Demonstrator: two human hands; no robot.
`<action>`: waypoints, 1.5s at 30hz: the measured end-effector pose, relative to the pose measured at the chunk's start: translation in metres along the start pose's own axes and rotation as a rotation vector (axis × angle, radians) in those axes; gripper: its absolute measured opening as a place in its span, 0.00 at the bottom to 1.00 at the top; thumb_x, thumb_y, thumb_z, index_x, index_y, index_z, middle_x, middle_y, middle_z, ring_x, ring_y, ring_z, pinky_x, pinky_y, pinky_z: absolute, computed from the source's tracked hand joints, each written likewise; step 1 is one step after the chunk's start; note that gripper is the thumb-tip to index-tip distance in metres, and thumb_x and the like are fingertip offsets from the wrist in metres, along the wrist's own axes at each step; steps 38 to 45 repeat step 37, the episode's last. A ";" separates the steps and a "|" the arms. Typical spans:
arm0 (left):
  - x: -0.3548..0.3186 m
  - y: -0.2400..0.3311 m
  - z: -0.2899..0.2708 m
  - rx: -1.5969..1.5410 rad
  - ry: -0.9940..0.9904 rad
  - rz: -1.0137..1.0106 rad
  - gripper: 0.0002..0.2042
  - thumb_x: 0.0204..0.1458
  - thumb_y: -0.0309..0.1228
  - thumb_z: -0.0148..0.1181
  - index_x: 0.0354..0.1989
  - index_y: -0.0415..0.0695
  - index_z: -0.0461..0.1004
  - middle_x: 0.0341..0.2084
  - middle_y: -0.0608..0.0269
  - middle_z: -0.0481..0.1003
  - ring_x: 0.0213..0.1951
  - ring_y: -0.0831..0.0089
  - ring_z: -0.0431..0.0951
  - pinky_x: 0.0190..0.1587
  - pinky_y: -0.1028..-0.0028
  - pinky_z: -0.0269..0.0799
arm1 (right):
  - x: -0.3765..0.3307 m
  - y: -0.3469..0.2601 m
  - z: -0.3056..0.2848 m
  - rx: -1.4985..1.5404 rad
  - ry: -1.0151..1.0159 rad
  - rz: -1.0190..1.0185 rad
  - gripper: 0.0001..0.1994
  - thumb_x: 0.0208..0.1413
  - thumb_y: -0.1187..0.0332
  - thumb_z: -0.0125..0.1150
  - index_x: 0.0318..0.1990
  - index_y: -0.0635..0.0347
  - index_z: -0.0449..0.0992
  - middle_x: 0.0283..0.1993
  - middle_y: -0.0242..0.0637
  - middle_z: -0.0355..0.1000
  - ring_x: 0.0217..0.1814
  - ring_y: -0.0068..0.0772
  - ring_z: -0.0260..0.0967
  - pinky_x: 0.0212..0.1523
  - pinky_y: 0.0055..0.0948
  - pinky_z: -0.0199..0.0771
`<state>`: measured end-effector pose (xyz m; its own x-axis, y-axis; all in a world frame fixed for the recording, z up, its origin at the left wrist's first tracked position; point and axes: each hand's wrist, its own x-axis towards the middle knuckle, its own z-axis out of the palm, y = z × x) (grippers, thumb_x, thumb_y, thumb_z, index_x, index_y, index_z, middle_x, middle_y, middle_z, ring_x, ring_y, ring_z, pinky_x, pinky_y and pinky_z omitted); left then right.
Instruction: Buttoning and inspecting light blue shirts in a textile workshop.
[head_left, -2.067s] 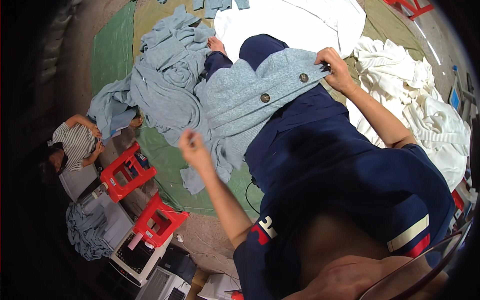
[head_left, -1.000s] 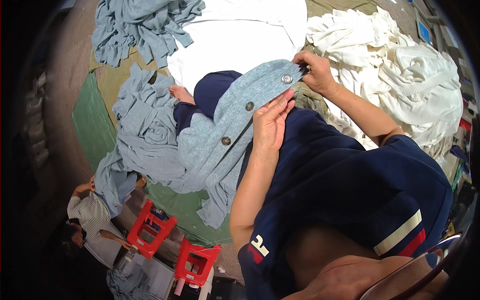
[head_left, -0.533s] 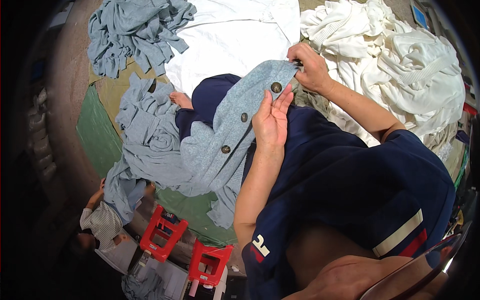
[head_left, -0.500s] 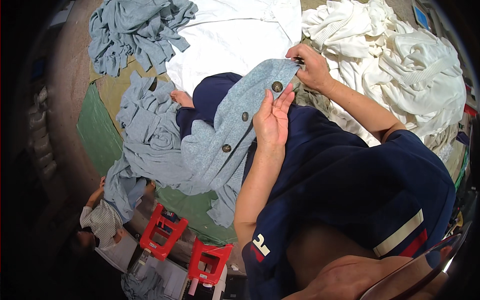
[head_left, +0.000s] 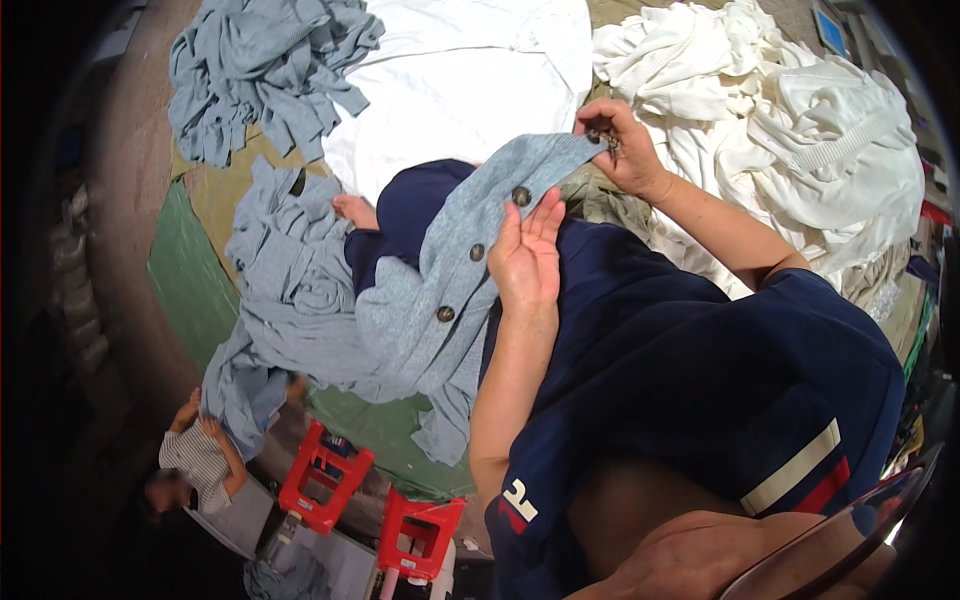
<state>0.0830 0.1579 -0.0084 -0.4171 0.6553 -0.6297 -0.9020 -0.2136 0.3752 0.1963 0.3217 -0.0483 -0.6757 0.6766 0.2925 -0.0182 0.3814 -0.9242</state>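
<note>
A blue-grey knitted cardigan [head_left: 450, 235] with large dark buttons lies across my lap, its buttoned edge drawn up toward the right. The fingers of my right hand [head_left: 628, 155] are closed on its upper corner, where dark buttons show at the fingertips. My left hand [head_left: 527, 255] is beside the edge, palm up, thumb and fingers apart. Its fingertips are close to a button [head_left: 521, 196] and seem to touch the knit; the palm holds nothing. The cardigan's lower part merges with a heap of similar blue-grey knitwear [head_left: 300, 290] on the left.
Another blue-grey knit pile [head_left: 260, 70] sits at the far left, beside a white cloth [head_left: 450, 90]. White knitwear [head_left: 800, 150] is heaped at the right. Red stools [head_left: 325, 477] stand lower left, near a person in a striped top [head_left: 205, 465] handling grey-blue fabric. Green sheeting [head_left: 190, 270] covers the floor.
My right hand's grip at the cardigan's corner has shifted, and dark buttons now show at its fingertips. The buttoned edge and my left hand moved slightly down-left. The other person's arms moved.
</note>
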 end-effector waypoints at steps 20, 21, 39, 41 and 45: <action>0.000 -0.010 0.025 0.214 0.002 -0.032 0.09 0.56 0.25 0.56 0.43 0.35 0.74 0.36 0.62 0.75 0.39 0.75 0.75 0.45 0.76 0.70 | 0.009 -0.061 0.003 -0.272 -0.515 -0.161 0.25 0.42 0.81 0.62 0.52 0.61 0.67 0.49 0.44 0.67 0.48 0.46 0.68 0.42 0.34 0.73; 0.000 -0.008 0.021 0.152 0.016 -0.053 0.08 0.56 0.24 0.56 0.42 0.34 0.75 0.36 0.61 0.76 0.40 0.74 0.75 0.46 0.75 0.71 | 0.011 -0.065 0.001 -0.270 -0.518 -0.159 0.25 0.42 0.81 0.62 0.52 0.61 0.67 0.49 0.44 0.67 0.48 0.46 0.68 0.42 0.34 0.73; -0.006 -0.006 0.031 0.186 0.043 0.051 0.06 0.52 0.21 0.61 0.38 0.37 0.75 0.33 0.61 0.77 0.33 0.74 0.77 0.34 0.77 0.77 | 0.001 -0.078 -0.031 -0.506 -0.505 0.042 0.13 0.57 0.63 0.56 0.45 0.59 0.66 0.41 0.44 0.65 0.42 0.48 0.67 0.40 0.42 0.68; -0.006 -0.006 0.031 0.186 0.043 0.051 0.06 0.52 0.21 0.61 0.38 0.37 0.75 0.33 0.61 0.77 0.33 0.74 0.77 0.34 0.77 0.77 | 0.001 -0.078 -0.031 -0.506 -0.505 0.042 0.13 0.57 0.63 0.56 0.45 0.59 0.66 0.41 0.44 0.65 0.42 0.48 0.67 0.40 0.42 0.68; -0.006 -0.006 0.031 0.186 0.043 0.051 0.06 0.52 0.21 0.61 0.38 0.37 0.75 0.33 0.61 0.77 0.33 0.74 0.77 0.34 0.77 0.77 | 0.001 -0.078 -0.031 -0.506 -0.505 0.042 0.13 0.57 0.63 0.56 0.45 0.59 0.66 0.41 0.44 0.65 0.42 0.48 0.67 0.40 0.42 0.68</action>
